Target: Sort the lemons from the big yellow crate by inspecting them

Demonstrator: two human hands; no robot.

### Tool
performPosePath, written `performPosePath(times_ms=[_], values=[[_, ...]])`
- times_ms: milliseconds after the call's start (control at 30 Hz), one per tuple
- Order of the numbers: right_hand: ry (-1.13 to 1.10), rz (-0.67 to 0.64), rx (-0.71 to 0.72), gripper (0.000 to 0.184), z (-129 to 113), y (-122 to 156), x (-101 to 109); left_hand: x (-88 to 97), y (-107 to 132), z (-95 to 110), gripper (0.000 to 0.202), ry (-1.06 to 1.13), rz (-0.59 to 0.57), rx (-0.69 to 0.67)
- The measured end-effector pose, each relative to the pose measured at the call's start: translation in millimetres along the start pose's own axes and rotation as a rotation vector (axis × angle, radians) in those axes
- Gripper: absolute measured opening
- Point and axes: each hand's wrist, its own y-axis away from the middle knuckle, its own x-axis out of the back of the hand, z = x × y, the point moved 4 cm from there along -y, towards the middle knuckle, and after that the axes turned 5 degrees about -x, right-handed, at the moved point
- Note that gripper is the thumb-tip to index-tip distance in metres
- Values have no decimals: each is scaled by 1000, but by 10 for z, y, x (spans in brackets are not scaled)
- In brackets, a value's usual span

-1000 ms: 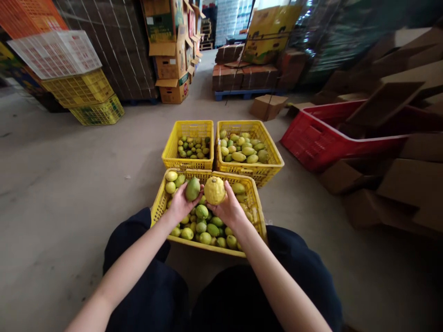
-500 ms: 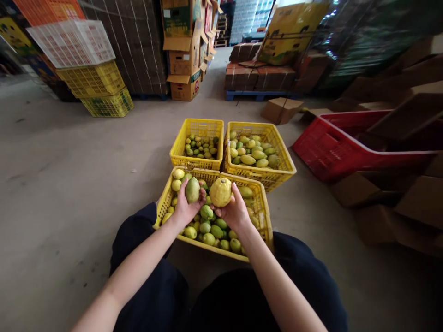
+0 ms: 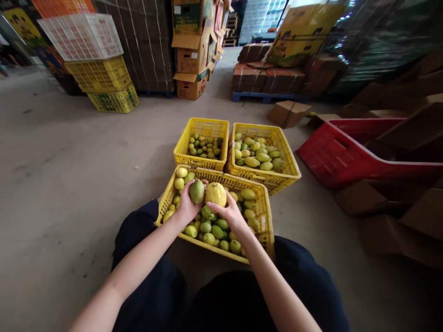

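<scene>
My left hand [image 3: 187, 206] is wrapped around a green citrus fruit [image 3: 197, 192], smooth and egg-shaped. Close beside it, my right hand [image 3: 231, 213] grips a larger, bumpy yellow citrus fruit [image 3: 216, 194] with its stem end up. Both fruits are held over the front yellow crate [image 3: 268, 226], nearly side by side. More green fruit [image 3: 217, 231] and yellow fruit [image 3: 182, 172] fill that crate, partly hidden by my hands and forearms.
Behind the front crate stand a yellow crate with small fruit [image 3: 183, 152] and another with larger fruit [image 3: 292, 170]. A red crate [image 3: 346, 161] with cardboard is at right. Stacked crates [image 3: 98, 76], cartons [image 3: 189, 62] and a loaded blue pallet [image 3: 263, 97] stand farther back.
My right hand has moved left and slightly down with the yellow citrus fruit, bringing it nearer the green one. That green fruit has turned a little. The view has shifted slightly left.
</scene>
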Motion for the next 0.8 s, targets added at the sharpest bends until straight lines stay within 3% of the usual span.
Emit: performPosePath(times_ms=[433, 600, 700, 800], values=[[12, -141, 10, 71, 96, 67, 85, -75, 43, 10, 29, -239, -183, -60], [-1, -240, 41, 69, 80, 77, 98, 18, -6, -24, 32, -332, -117, -104], [8, -211, 23, 71, 58, 78, 105, 10, -9, -6, 39, -411, -173, -156], [43, -120, 12, 72, 18, 81, 114, -17, 12, 67, 45, -514, -204, -292]])
